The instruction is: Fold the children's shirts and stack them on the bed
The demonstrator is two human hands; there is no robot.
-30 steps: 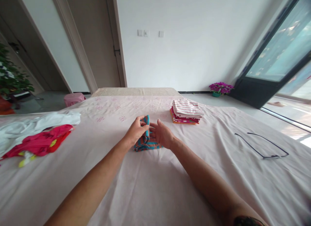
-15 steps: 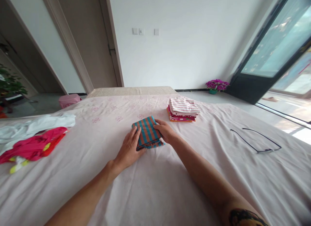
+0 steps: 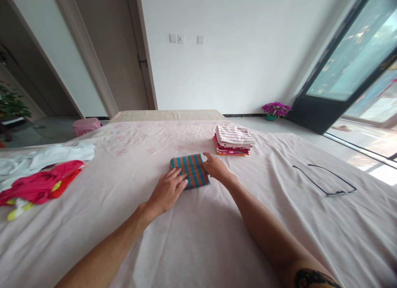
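Note:
A folded cloth with teal and orange-brown stripes (image 3: pixel 194 169) lies flat on the bed sheet (image 3: pixel 198 230) in front of me. My left hand (image 3: pixel 169 188) rests on its left part, palm down with the fingers stretched over the top. At the right edge is my right hand (image 3: pixel 216 167), its thumb side touching the cloth and its index finger held apart, pointing past the far corner. The undersides of the right fingers are hidden. Beyond that hand stands a stack of folded clothes (image 3: pixel 234 140), with a white, red-striped piece on top.
Loose clothes lie in a heap at the left: white garments (image 3: pixel 46 160) and a crumpled pink-red garment (image 3: pixel 43 182). Black-framed glasses (image 3: pixel 339 193) lie on the sheet at the right. A pink stool (image 3: pixel 87 126) and a pot of purple flowers (image 3: pixel 275 110) stand on the floor.
The striped cloth now lies flatter and neater, its lifted near edge down. My left hand has slid onto its top, and the right hand has eased its hold and shifted slightly right.

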